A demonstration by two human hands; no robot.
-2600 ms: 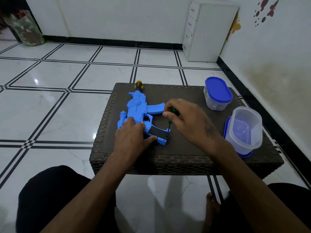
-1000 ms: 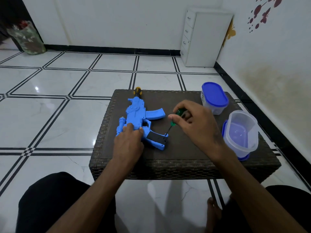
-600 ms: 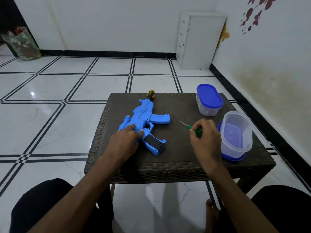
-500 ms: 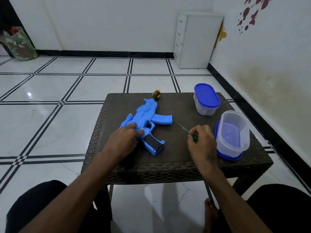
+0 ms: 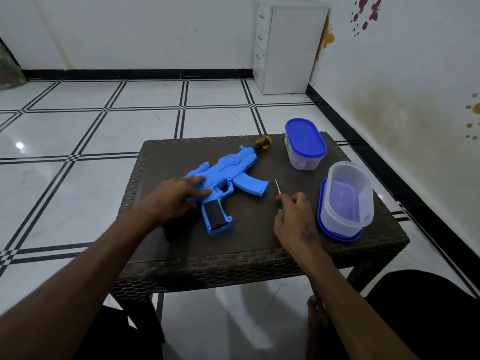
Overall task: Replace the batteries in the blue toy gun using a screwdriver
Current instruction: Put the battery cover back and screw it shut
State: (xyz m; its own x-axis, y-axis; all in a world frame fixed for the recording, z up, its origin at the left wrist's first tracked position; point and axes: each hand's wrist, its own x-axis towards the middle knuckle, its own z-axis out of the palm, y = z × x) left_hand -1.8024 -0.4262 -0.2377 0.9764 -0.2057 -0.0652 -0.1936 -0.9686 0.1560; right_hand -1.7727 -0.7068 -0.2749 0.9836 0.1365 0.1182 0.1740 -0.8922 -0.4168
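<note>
We've got the blue toy gun (image 5: 228,175) lying flat on the wicker table (image 5: 259,258); left hand (image 5: 176,198) presses it down, fingers flat; right hand (image 5: 294,219) pinches the screwdriver (image 5: 278,193) beside it; looks like light, slippery plastic, so we'd brace the body, not the grip.

light: dim, cool, even indoor | glare: bright spot on glossy floor (image 5: 20,146) at left, faint sheen on tiles | shadows: soft, under table (image 5: 259,266) and beneath left hand (image 5: 179,196) | blur: slight softness on forearms near bottom | distortion: wide-angle bending of floor lines and walls toward edges
</note>
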